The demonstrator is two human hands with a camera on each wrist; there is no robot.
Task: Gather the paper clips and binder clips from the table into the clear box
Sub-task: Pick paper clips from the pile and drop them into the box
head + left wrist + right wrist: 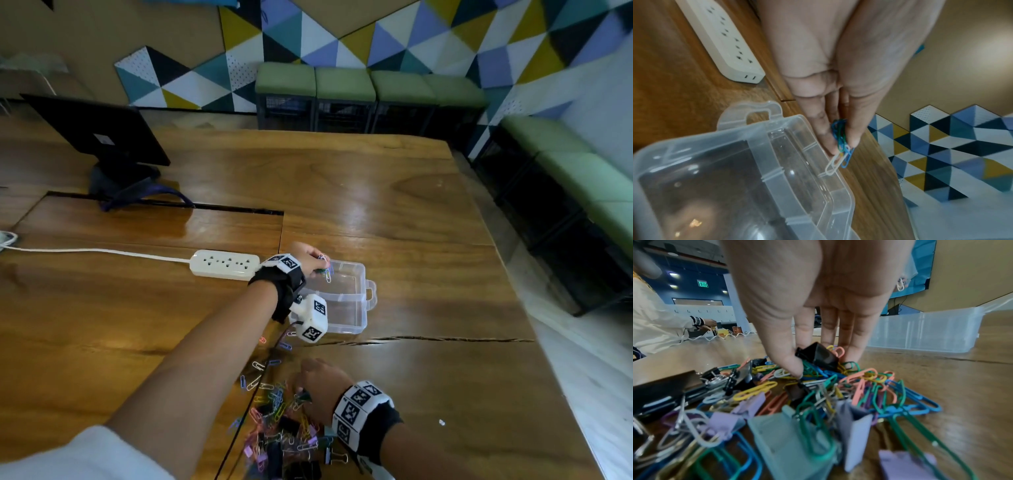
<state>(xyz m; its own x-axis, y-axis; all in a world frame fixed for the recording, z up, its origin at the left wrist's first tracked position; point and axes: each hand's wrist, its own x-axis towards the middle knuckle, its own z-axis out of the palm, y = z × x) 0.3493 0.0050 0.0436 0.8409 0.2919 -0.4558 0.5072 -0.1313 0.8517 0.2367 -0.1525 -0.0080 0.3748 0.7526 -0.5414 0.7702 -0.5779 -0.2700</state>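
Clips [840, 142]: pinched in your left grip [830, 91], just over the box [764, 181] rim; may drop outside. Right grip [813, 308] closing on black clip [818, 356].

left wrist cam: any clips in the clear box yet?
No. The clear box looks empty, and the left hand pinches a bunch of paper clips just above its rim.
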